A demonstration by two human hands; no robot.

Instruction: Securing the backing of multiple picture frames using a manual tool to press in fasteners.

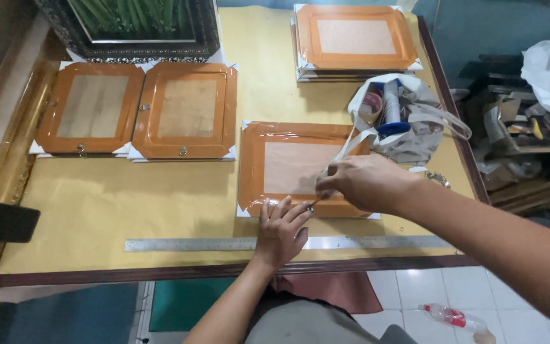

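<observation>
A picture frame lies face down [288, 167], its back sealed with orange-brown tape and its corners capped in white. My left hand [281, 230] presses flat on the frame's near edge and on a long steel ruler [192, 244]. My right hand [359, 183] pinches a thin dark tool, its tip meeting a small metal fitting at the frame's near edge, beside my left fingertips.
Two more taped frames [136, 109] lie side by side at the left, a stack of frames [354, 39] at the back. A white bag of tape rolls [402, 118] sits right of the frame. An ornate dark frame [135, 28] stands at the back left. A plastic bottle [453, 316] lies on the floor.
</observation>
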